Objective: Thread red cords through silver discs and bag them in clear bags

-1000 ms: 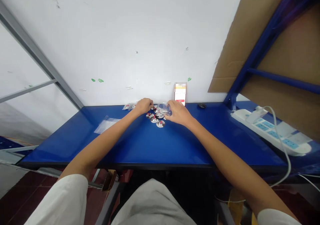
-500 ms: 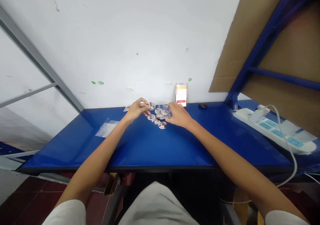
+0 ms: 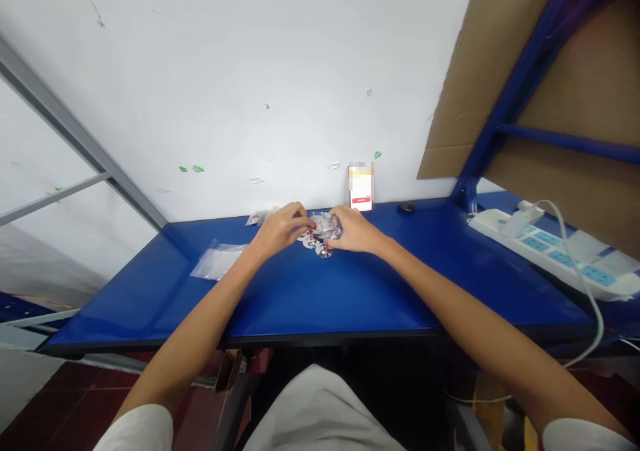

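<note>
Over the back middle of the blue table (image 3: 320,297), my right hand (image 3: 354,229) is closed on a small clear plastic bag (image 3: 331,223). My left hand (image 3: 283,229) meets it from the left, its fingertips pinched around a silver disc with a red mark, mostly covered by the fingers. Below the bag lie loose silver discs with red marks, one disc (image 3: 325,249) near my right fingertips and another disc (image 3: 310,241) under my left fingers. Behind my left hand rest small filled clear bags (image 3: 259,217).
Flat clear bags (image 3: 217,261) lie on the left of the table. A lit phone (image 3: 361,187) leans on the wall behind my right hand, with a black mouse-like object (image 3: 407,207) beside it. A white power strip (image 3: 555,251) with a plugged-in cable lies at the right.
My left hand has moved right with the disc, up to the bag in my right hand. It now covers some of the loose discs. The view has shifted slightly.
</note>
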The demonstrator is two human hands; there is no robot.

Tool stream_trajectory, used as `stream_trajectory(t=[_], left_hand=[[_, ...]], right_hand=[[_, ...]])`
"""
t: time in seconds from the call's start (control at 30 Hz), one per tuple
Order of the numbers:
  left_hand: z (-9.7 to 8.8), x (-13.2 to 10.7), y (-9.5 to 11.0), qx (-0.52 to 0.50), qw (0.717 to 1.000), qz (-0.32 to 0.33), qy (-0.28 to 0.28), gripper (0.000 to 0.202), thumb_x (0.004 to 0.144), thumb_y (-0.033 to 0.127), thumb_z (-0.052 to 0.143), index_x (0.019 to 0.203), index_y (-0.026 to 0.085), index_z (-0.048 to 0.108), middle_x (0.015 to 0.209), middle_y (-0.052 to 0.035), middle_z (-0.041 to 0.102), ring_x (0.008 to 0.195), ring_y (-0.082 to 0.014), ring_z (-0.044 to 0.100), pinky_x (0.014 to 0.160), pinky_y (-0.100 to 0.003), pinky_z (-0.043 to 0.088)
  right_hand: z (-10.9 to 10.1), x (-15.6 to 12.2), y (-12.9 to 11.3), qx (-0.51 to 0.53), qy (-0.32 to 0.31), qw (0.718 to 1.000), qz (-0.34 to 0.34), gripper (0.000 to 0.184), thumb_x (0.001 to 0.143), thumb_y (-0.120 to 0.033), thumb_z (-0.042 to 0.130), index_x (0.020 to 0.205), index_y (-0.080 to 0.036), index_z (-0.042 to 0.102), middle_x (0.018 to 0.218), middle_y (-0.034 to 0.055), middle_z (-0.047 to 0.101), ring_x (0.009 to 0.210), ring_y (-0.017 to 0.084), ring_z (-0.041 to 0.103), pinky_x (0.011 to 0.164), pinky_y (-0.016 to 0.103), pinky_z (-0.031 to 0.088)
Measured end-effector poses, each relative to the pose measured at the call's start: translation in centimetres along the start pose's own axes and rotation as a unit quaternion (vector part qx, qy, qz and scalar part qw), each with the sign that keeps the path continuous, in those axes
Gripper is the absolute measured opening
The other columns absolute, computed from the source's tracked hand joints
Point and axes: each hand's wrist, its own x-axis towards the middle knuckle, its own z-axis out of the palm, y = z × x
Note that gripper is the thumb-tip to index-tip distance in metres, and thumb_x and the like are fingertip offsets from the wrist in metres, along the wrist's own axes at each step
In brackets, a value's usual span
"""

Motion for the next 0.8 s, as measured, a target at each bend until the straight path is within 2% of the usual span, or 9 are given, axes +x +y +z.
stream_trajectory(t=[0.17,0.33,0.43,0.53,0.6,0.73,0.8], left_hand=[[1.7,0.1,0.5,0.010,0.999,0.045,-0.023,0.021,0.105,0.024,0.060,0.111,0.024,0.080,0.099,-0.0078,0.074,0.094,-0.0219,0.067,0.082,-0.035,0.051],[2.9,0.5,1.5,-0.024,1.000,-0.005,0.019,0.027,0.104,0.022,0.058,0.118,0.024,0.082,0.111,-0.0087,0.081,0.099,-0.0231,0.071,0.085,-0.036,0.054],[2.4,0.7,1.9,-0.086,0.995,-0.042,-0.011,0.032,0.102,0.021,0.059,0.124,0.025,0.081,0.111,-0.0067,0.083,0.084,-0.0189,0.072,0.076,-0.031,0.053],[1.1,0.6,2.0,-0.132,0.987,-0.096,-0.004,0.037,0.100,0.018,0.056,0.124,0.026,0.082,0.098,-0.0036,0.084,0.060,-0.0128,0.062,0.062,-0.026,0.046],[0.3,0.6,2.1,-0.154,0.980,-0.124,0.016,0.038,0.099,0.017,0.054,0.122,0.024,0.083,0.092,-0.0029,0.083,0.055,-0.0114,0.057,0.058,-0.025,0.042],[-0.4,0.8,2.3,-0.190,0.973,-0.124,-0.033,0.039,0.094,0.016,0.051,0.114,0.020,0.085,0.075,0.0003,0.077,0.049,-0.0095,0.047,0.054,-0.024,0.035],[-0.4,0.9,1.8,-0.193,0.971,-0.143,-0.014,0.039,0.092,0.015,0.049,0.108,0.018,0.085,0.072,0.0002,0.075,0.050,-0.0099,0.049,0.055,-0.024,0.037]], right_hand=[[0.4,-0.1,-0.2,0.028,-0.020,0.999,0.005,0.052,0.072,-0.043,0.084,0.109,-0.023,0.054,0.103,0.0064,0.065,0.096,0.028,0.061,0.081,0.037,0.046],[0.3,-0.2,-0.4,0.076,-0.041,0.996,0.024,0.046,0.074,-0.040,0.081,0.109,-0.024,0.055,0.105,0.0055,0.068,0.094,0.026,0.063,0.078,0.035,0.046],[-0.1,-0.2,-0.7,0.119,-0.057,0.991,0.036,0.041,0.076,-0.037,0.078,0.108,-0.025,0.055,0.102,0.0034,0.069,0.090,0.024,0.064,0.074,0.033,0.046],[-0.6,-0.2,-1.0,0.153,-0.053,0.985,0.050,0.036,0.080,-0.036,0.076,0.106,-0.025,0.054,0.095,0.0009,0.068,0.083,0.021,0.063,0.072,0.032,0.045],[-0.8,-0.2,-1.1,0.173,-0.048,0.982,0.056,0.036,0.081,-0.036,0.076,0.107,-0.025,0.054,0.094,0.0001,0.068,0.079,0.020,0.062,0.071,0.032,0.045],[-0.6,-0.2,-0.9,0.182,-0.039,0.982,0.040,0.041,0.079,-0.036,0.078,0.109,-0.025,0.054,0.098,0.0014,0.069,0.080,0.020,0.063,0.072,0.033,0.047],[-0.4,-0.2,-0.8,0.168,-0.032,0.985,0.025,0.041,0.078,-0.036,0.079,0.108,-0.025,0.053,0.098,0.0021,0.069,0.082,0.021,0.063,0.074,0.033,0.048]])
